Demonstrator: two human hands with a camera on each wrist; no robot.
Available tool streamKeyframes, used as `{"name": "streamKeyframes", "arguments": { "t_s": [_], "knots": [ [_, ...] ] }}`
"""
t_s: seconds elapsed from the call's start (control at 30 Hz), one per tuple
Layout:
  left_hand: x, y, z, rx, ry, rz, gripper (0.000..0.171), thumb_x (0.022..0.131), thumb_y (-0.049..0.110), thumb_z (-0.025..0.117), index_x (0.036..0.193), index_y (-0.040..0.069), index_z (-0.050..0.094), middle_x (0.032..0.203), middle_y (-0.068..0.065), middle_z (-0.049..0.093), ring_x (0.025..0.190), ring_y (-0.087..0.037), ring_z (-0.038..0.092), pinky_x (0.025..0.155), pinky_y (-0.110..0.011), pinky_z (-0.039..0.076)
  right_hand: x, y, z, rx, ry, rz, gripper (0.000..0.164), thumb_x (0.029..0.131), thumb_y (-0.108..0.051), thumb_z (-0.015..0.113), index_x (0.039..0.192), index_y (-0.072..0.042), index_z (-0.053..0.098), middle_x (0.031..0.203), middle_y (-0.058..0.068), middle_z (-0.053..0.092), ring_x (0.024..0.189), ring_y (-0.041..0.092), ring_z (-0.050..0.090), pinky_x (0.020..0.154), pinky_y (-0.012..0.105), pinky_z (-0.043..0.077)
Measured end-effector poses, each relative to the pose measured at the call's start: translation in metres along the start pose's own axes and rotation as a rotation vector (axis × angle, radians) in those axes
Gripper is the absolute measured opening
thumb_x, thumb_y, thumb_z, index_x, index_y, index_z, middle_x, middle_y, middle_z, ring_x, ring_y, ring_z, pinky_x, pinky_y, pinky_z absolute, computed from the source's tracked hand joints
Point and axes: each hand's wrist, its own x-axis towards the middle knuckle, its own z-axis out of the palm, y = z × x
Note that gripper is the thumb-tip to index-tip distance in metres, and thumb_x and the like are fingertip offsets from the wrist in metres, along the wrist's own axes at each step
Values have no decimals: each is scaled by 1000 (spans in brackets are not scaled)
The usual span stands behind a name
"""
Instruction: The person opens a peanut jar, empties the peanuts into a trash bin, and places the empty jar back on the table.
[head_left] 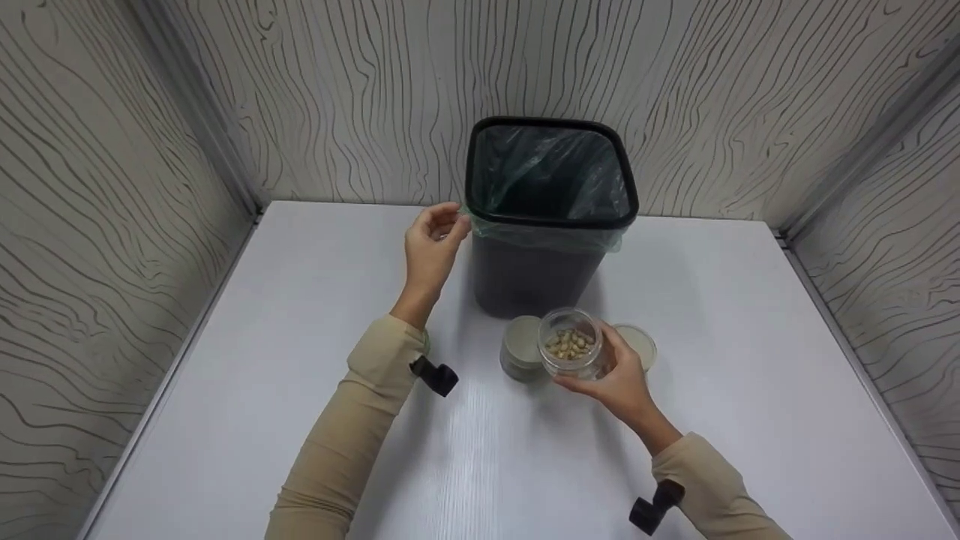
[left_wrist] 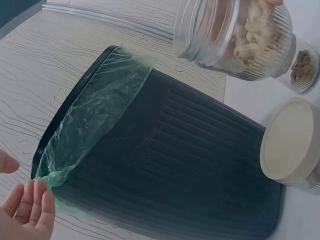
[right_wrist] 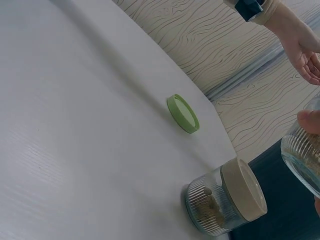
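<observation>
My right hand (head_left: 619, 379) grips a lidless ribbed glass jar (head_left: 551, 367), tilted, with its mouth facing up toward the head camera. Pale knobbly pieces that look like peanuts (head_left: 570, 344) lie inside it. My left hand (head_left: 431, 251) is at the left rim of a dark trash bin (head_left: 525, 277). Its fingertips touch the green plastic bag (left_wrist: 95, 115) folded over that rim, and in the left wrist view the thumb stands apart from the fingers. A glass jar with a beige lid (right_wrist: 244, 190) stands upright just left of the held jar, with brownish contents.
Partly behind my right hand is another beige-lidded jar (head_left: 637, 346). On the white table (head_left: 262, 360) a green lid (right_wrist: 183, 114) lies, mostly hidden under the left sleeve in the head view. Wood-patterned walls (head_left: 360, 97) enclose the table at the back and sides.
</observation>
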Motion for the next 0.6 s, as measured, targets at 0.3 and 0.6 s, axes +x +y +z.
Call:
{"name": "streamKeyframes", "arguments": {
  "t_s": [0.3, 0.6],
  "knots": [
    [13, 6, 3, -79, -26, -203, 31, 92, 11, 63, 118, -4, 56, 85, 2, 58, 73, -4, 60, 72, -16, 55, 1, -4, -6, -87, 14, 20, 96, 57, -5, 90, 141, 1, 43, 139, 16, 53, 118, -15, 40, 102, 3, 30],
    [20, 11, 7, -94, -39, -311, 26, 91, 16, 66, 109, 1, 56, 82, 2, 58, 70, -6, 59, 70, -18, 55, 6, -5, -16, -47, 6, -138, 90, 55, 1, 90, 135, 4, 48, 132, 21, 57, 115, -15, 47, 98, 0, 38]
  ]
}}
